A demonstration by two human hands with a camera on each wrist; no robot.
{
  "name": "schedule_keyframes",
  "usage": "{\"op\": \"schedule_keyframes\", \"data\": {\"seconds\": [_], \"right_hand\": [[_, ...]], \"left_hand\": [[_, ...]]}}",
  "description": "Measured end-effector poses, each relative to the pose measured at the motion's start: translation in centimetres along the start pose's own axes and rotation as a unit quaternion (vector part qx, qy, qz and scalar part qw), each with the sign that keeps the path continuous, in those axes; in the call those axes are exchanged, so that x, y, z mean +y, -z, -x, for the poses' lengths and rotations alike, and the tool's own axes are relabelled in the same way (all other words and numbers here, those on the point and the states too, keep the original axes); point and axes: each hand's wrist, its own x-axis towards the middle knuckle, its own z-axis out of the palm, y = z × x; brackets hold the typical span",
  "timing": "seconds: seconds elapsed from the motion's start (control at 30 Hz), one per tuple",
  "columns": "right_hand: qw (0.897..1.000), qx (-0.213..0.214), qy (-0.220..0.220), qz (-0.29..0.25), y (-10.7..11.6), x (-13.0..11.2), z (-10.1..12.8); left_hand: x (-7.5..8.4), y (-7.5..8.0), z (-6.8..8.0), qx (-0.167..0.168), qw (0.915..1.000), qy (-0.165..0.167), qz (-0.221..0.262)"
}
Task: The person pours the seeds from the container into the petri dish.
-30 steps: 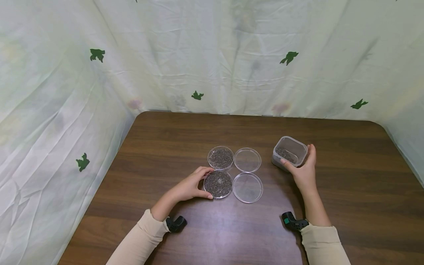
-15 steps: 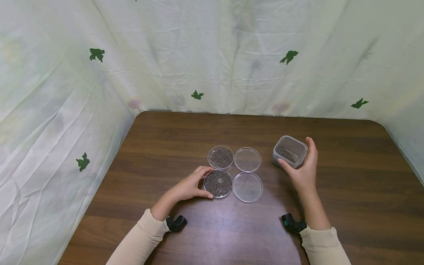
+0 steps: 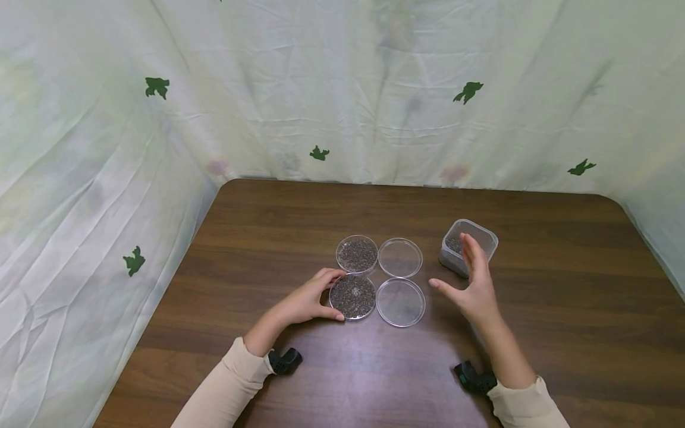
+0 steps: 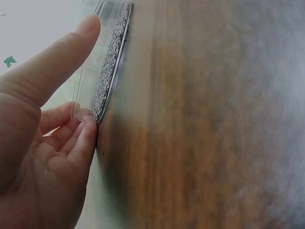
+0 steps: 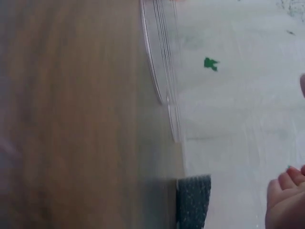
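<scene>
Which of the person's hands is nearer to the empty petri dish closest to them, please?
The right. The right hand hovers open just right of the empty near dish, apart from it. The left hand grips the seed-filled dish, which lies between it and the empty one.

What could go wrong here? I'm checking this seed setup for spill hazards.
1. The left hand grips the near round clear dish filled with dark seeds, which touches its neighbours; a nudge could shift all four and scatter seeds.
2. The right hand hangs open beside the lidless clear square tub of seeds; a careless sweep might tip it.
3. The near empty clear dish could be knocked too.
</scene>
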Motion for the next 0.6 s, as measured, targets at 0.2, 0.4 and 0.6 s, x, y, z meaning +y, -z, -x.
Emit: {"op": "schedule_keyframes", "data": {"seconds": [0.2,0.4,0.6], "right_hand": [[0.994,-0.107,-0.021,0.004,-0.5,0.0,0.9],[0.977,-0.203,-0.038,0.054,-0.8,1.8,1.9],[0.962,-0.259,-0.068,0.057,-1.1,3.7,2.8]], "left_hand": [[0.1,0.0,0.0,-0.001,1.0,0.0,0.001],[0.0,0.0,0.0,-0.001,1.0,0.001,0.003],[0.0,0.0,0.1,-0.004,1.0,0.003,0.008]]}}
